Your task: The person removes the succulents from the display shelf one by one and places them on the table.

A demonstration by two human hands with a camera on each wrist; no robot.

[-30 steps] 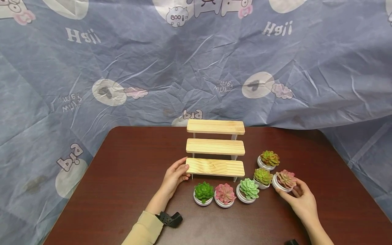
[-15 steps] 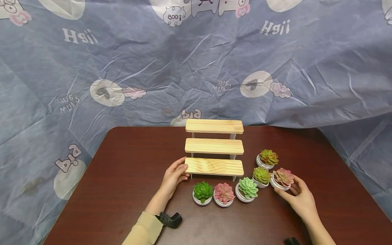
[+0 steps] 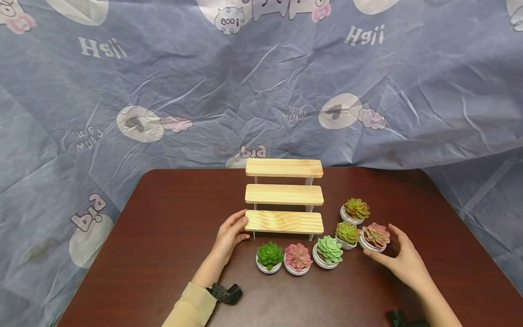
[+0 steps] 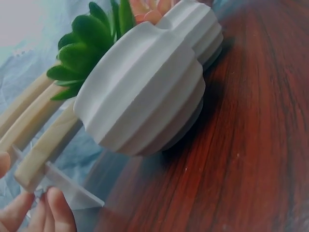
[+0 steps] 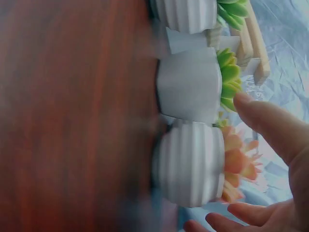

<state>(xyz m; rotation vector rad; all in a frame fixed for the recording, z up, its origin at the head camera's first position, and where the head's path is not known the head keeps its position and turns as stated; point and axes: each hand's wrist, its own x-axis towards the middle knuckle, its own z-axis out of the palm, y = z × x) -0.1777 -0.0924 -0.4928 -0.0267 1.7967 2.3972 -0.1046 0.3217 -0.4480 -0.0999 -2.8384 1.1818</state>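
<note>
A three-tier wooden display stand (image 3: 283, 194) with clear legs stands near the table's middle. My left hand (image 3: 229, 234) grips the left end of its lowest shelf (image 4: 41, 154); in the left wrist view the fingertips lie by the clear leg. My right hand (image 3: 402, 256) is spread around a reddish potted succulent (image 3: 376, 235), with a gap visible between thumb and pot. Beside that pot are a yellow-green succulent (image 3: 347, 232) in a smooth pot and an olive one (image 3: 357, 209) behind it.
In front of the stand sit a dark green succulent (image 3: 269, 255), a pink one (image 3: 298, 257) and a mint green one (image 3: 329, 250), all in white pots. The reddish-brown table (image 3: 180, 204) ends at a blue printed cloth (image 3: 204, 91).
My right hand has loosened from the reddish succulent's pot, its fingers spreading away. The pot now stands beside the yellow-green one. My left hand keeps its hold on the stand.
</note>
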